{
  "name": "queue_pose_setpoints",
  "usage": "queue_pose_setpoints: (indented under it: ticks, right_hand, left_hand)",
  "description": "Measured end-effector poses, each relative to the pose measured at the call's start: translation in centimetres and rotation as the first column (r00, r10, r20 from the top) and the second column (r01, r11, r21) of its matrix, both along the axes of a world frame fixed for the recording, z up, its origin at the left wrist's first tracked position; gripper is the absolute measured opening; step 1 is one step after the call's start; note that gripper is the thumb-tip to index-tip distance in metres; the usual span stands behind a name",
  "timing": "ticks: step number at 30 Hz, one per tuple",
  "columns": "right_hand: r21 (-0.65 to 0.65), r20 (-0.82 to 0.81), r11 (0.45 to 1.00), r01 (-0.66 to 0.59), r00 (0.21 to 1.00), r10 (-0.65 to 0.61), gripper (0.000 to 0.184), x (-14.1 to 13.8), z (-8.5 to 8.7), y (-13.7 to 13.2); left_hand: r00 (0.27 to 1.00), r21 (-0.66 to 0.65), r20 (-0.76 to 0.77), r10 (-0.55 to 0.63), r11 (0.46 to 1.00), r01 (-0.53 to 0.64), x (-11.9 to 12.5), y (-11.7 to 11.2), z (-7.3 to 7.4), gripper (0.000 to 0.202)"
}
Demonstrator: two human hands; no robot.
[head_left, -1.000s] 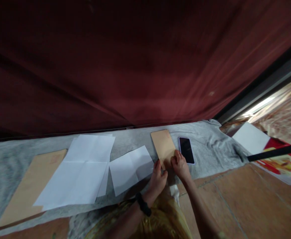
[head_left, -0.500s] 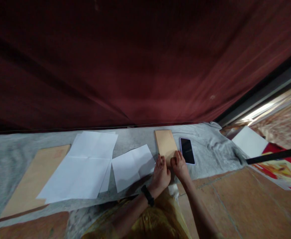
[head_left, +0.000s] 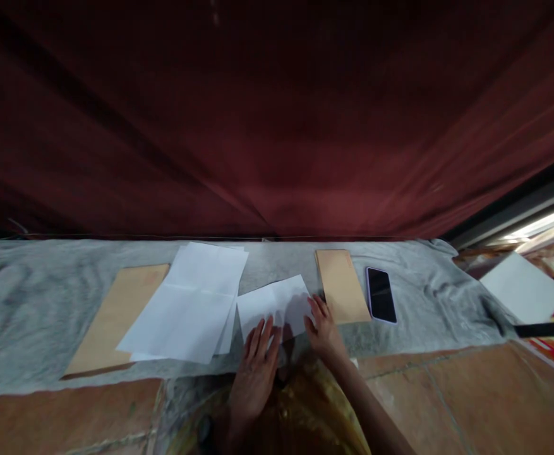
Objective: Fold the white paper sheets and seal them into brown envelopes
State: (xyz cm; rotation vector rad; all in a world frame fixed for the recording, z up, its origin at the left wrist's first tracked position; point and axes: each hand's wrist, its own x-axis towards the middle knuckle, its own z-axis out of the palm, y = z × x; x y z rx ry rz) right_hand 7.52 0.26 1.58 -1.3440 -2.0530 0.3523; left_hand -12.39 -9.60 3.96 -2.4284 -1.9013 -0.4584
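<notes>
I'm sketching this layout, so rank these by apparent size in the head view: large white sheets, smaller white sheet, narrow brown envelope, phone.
1. Large white sheets
2. Smaller white sheet and narrow brown envelope: unsure, as the left hand and right hand hide parts of the sheet
3. Phone

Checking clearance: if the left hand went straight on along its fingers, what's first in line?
The small white sheet: the fingers of the left hand overlap its near edge, though whether they touch is unclear. Beyond come the grey cloth, then the red curtain.
</notes>
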Motion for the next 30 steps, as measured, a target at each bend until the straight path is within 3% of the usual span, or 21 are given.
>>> queue_pose_setpoints:
  ticks: [5,9,14,18,23,30]
  right_hand:
    - [-0.012,0.099,1.0,-0.009,0.995,0.01,0.049,-4.4,-0.8,1.6]
    - [-0.005,0.123,0.998,-0.069,0.99,0.069,0.044,-6.8,0.4,5.3]
    - [-0.032,0.198,0.987,-0.158,0.967,0.161,0.034,-9.0,1.5,8.2]
    - [-0.037,0.227,0.99,-0.134,0.964,0.139,0.033,-8.5,0.8,7.5]
    - [-0.03,0.118,0.996,-0.087,0.989,0.09,0.036,-6.9,0.4,6.6]
    - [-0.04,0.036,0.977,-0.209,0.977,0.21,0.04,-7.0,0.4,2.1]
  left_hand:
    - [0.978,-0.066,-0.168,-0.127,0.991,0.117,-2.1,1.1,-0.1,0.064]
    - [0.954,-0.091,-0.181,-0.24,0.97,0.227,-2.5,2.3,0.5,0.057]
    - [0.951,-0.106,-0.184,-0.249,0.967,0.233,-2.9,2.3,0.3,0.06]
    - [0.961,-0.116,-0.167,-0.221,0.972,0.203,-3.4,2.0,-0.1,0.057]
    - [0.967,-0.163,-0.125,-0.223,0.966,0.202,-3.1,2.0,0.5,0.054]
    - [0.996,-0.143,-0.021,-0.084,0.986,0.08,-1.8,2.1,0.9,0.059]
